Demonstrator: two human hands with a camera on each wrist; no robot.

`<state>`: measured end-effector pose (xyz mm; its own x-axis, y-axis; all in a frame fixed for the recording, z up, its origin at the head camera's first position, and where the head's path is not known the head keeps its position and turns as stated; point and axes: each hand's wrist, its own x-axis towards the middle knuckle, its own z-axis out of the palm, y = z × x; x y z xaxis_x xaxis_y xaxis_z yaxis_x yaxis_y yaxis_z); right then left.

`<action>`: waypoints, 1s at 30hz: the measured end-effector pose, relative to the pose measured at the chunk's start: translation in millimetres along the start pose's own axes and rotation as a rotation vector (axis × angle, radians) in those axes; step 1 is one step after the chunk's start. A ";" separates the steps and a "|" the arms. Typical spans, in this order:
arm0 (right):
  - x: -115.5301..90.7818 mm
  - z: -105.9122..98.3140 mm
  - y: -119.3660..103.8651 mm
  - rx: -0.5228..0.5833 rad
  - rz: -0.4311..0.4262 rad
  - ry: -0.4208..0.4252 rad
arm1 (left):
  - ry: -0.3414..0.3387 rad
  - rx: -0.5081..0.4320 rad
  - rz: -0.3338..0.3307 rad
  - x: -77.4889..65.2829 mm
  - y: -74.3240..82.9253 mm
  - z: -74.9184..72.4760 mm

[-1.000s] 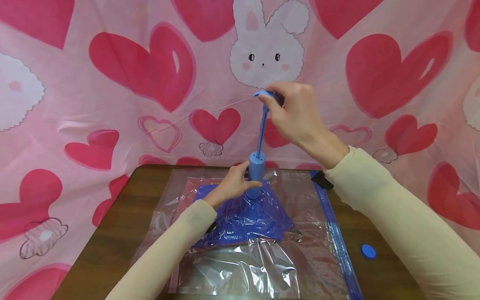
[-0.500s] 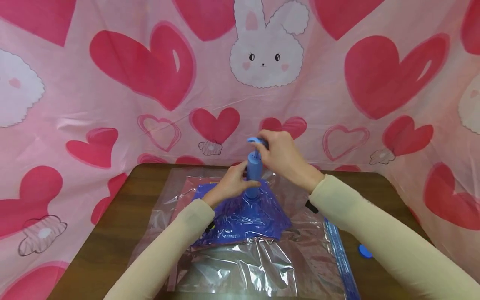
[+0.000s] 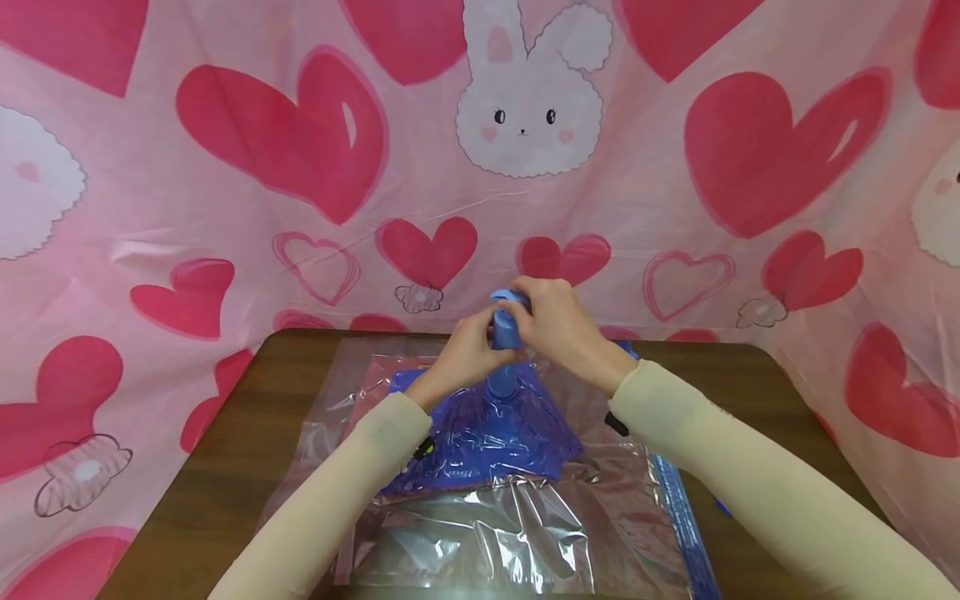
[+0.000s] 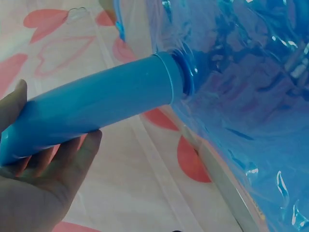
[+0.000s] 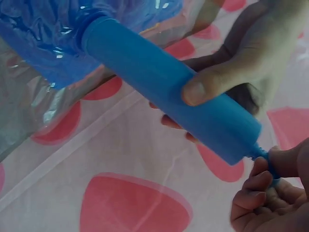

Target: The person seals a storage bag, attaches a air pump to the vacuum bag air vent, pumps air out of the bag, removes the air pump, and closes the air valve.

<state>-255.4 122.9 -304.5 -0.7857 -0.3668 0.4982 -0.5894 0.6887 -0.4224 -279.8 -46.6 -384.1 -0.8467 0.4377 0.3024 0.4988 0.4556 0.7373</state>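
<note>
- Toward the far edge of the counter [image 3: 247, 408], near its middle, a blue pump [image 4: 96, 106] stood roughly upright, its base meeting the film of a clear bag [image 3: 540, 546]
- The left hand [image 3: 471, 354] curled round the upper barrel, fingers on one side and thumb on the other, probably to keep it from tipping
- The right hand [image 3: 558, 321] gripped the handle [image 3: 510, 295] just above the barrel, a short stretch of rod showing between; that grip seemed meant for working the handle along the barrel's line
- Blue wrapped contents [image 3: 487, 446] lay inside the bag, the film clinging to them in wrinkles; the pump sat over them, presumably where the bag had its opening, though that joint was hard to make out
- Along the bag's right side ran a blue strip [image 3: 682, 521], near the counter's right edge, with a sliver of blue [image 3: 722, 507] beyond, mostly hidden by the sleeve [image 3: 720, 446]
- No brand or lettering could be read anywhere
</note>
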 end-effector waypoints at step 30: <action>38.4 -61.0 -38.6 0.056 -0.084 0.245 | 0.017 -0.029 -0.051 -4.8 0.9 3.6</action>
<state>-251.4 120.5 -222.9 -0.6686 -0.2542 0.6988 -0.6655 0.6238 -0.4099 -274.7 -45.5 -387.1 -0.8740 0.4013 0.2740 0.4496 0.4539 0.7693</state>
